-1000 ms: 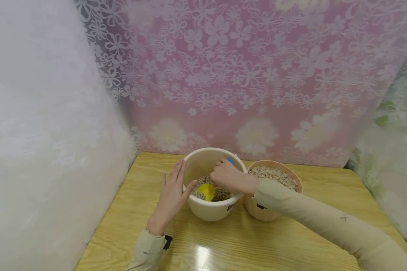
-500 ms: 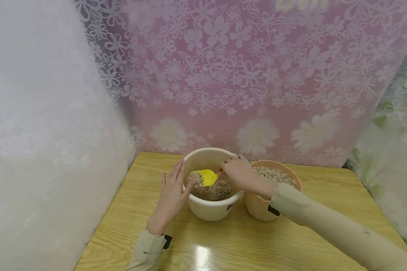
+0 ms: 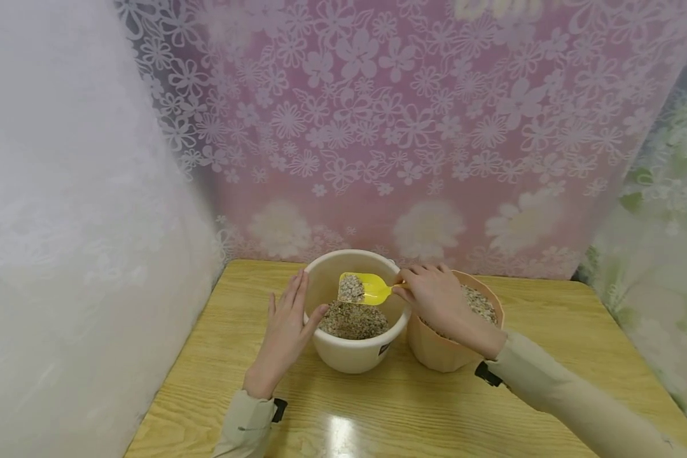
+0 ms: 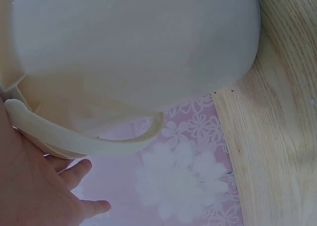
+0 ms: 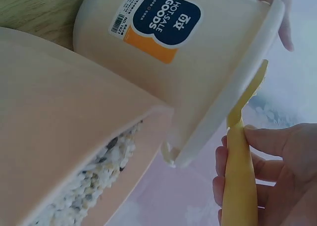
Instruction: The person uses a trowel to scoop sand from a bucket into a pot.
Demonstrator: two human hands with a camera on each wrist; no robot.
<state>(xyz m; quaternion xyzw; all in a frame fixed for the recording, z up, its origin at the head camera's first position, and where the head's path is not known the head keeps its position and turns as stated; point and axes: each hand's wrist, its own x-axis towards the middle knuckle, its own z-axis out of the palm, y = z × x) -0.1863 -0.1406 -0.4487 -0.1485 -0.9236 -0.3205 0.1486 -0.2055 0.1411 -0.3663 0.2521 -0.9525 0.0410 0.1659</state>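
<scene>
My right hand [image 3: 437, 299] grips a yellow scoop [image 3: 376, 289] by its handle, above the right rim of a cream bucket [image 3: 349, 356]. A small heap of pale gravel [image 3: 352, 287] lies in the scoop's blade. More gravel [image 3: 352, 322] covers the bucket's bottom. In the right wrist view the thumb and fingers wrap the scoop's handle [image 5: 240, 176]. My left hand [image 3: 283, 331] rests against the bucket's left rim, fingers straight, thumb over the edge. The left wrist view has that hand beside the bucket's carrying handle [image 4: 94, 142].
A peach pot [image 3: 435, 350] with gravel [image 3: 481, 304] stands right of the bucket, partly under my right hand and forearm. Both containers are on a wooden table [image 3: 401, 413]. A pink floral curtain [image 3: 343, 127] hangs behind, with pale sheets at both sides.
The scoop has risen out of the gravel in the bucket with a load and moved to the right, along with my right hand. My left hand has stayed at the rim.
</scene>
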